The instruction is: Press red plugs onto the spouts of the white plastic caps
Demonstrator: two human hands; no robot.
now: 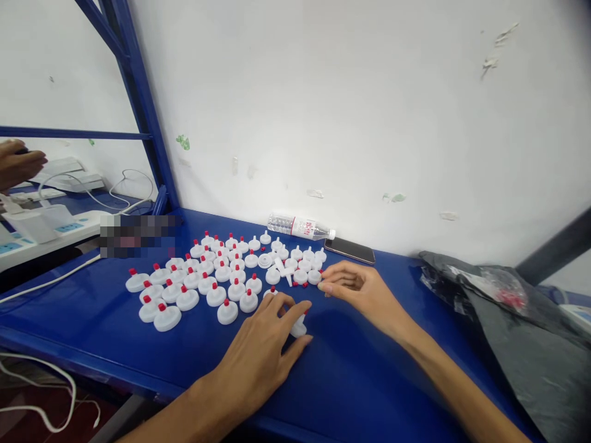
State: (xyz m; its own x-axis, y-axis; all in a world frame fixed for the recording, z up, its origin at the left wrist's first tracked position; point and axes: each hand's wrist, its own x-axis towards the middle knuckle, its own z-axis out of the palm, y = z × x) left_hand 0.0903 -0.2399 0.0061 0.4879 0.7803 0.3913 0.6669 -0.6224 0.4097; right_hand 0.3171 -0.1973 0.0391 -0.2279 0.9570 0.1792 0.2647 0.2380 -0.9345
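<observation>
Many white plastic nozzle caps (167, 319) stand on the blue table, a lot of them topped with small red tips. In the lower middle, my left hand (261, 347) is spread with thumb and index finger apart, around a tilted white cap (299, 327) partly hidden behind the fingers. My right hand (357, 292) has its thumb and fingers drawn together beside a white cap without a red tip (314, 277). Whatever is between those fingertips is too small to make out. Loose small red tips (295, 284) lie close by.
A clear plastic bottle (302, 227) lies along the wall, next to a dark phone (349, 250). Black plastic bags (521, 344) cover the right side. At left are a power strip (69, 231), cables and a blue frame post (143, 104). Another person's hand (18, 163) shows at far left.
</observation>
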